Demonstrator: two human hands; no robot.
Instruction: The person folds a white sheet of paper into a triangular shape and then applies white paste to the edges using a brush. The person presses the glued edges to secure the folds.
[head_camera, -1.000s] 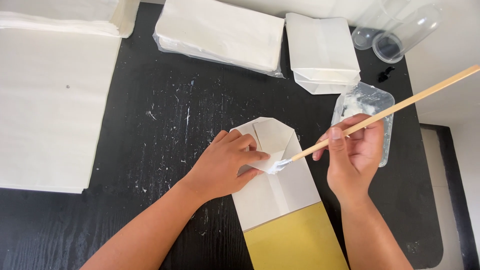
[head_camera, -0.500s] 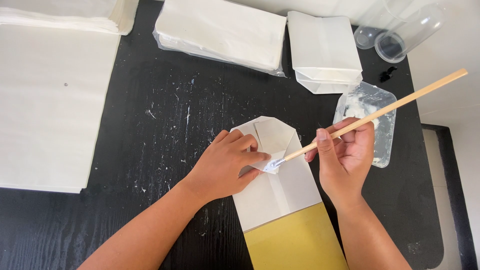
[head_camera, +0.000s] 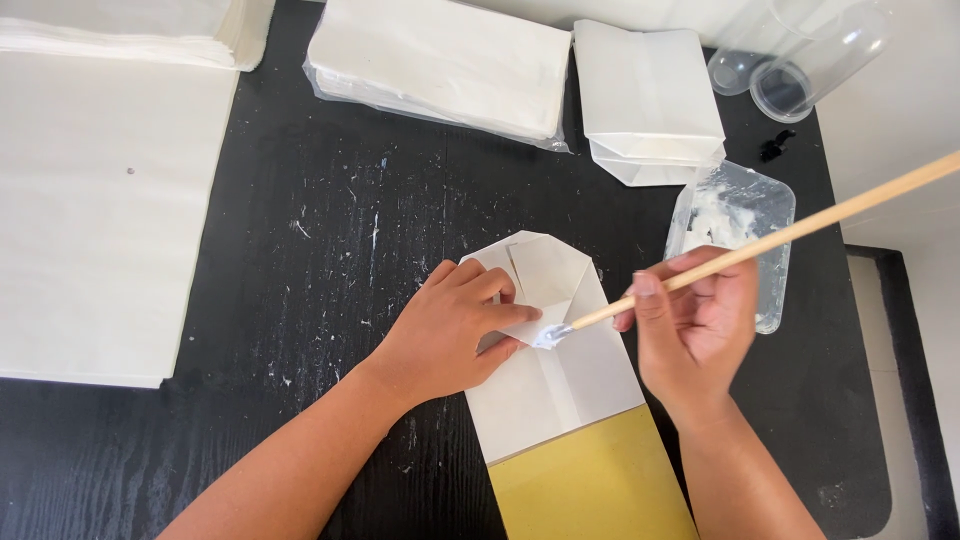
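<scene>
Near the middle of the black table (head_camera: 300, 300), a folded paper bag (head_camera: 560, 390), white above and yellow at its lower end, is being kept flat. The left hand (head_camera: 450, 335) is being pressed palm-down on the bag's left half, forearm entering from the lower left, fingers laid together and pointing right across the folded flaps; nothing is being clasped by it. The right hand (head_camera: 700, 325), just right of the bag, is being closed around a long wooden brush (head_camera: 760, 245), thumb and fingers clamped on the shaft, wrist bent inward. The brush's white-coated tip is being held against the bag's fold, touching the left fingertips. A clear glue tray (head_camera: 735, 215) is lying right of the bag, behind the right hand. Stacks of folded white bags (head_camera: 650, 90) are resting beyond the bag.
</scene>
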